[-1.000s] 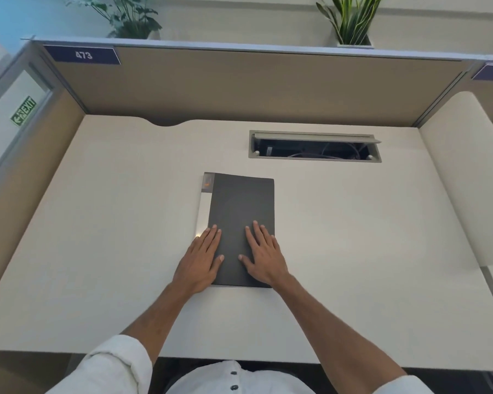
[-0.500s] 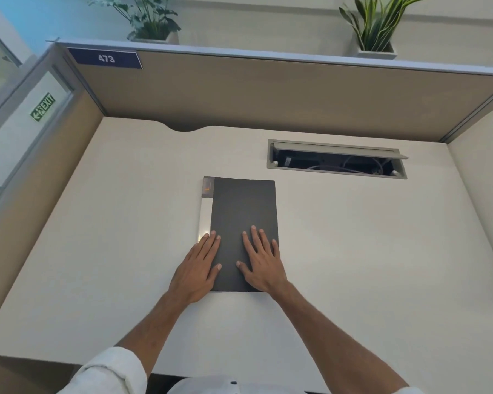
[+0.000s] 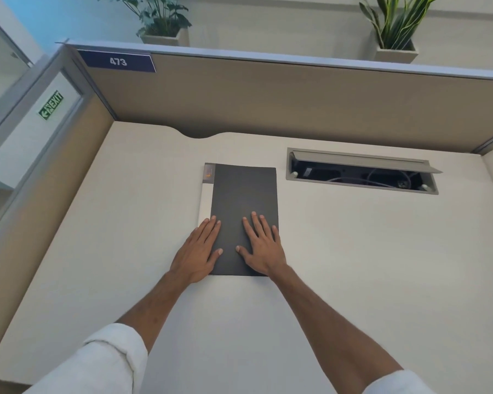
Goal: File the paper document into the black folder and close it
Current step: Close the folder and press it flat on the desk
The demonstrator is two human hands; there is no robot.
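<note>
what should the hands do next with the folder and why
Probably lift both hands away. The black folder already lies shut and flat on the desk, with the left hand and right hand spread palm-down on its near end. Only a pale strip shows along its left edge, so little seems left to do.

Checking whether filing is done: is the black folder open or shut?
Shut: the black folder lies flat on the desk, cover down.
</note>
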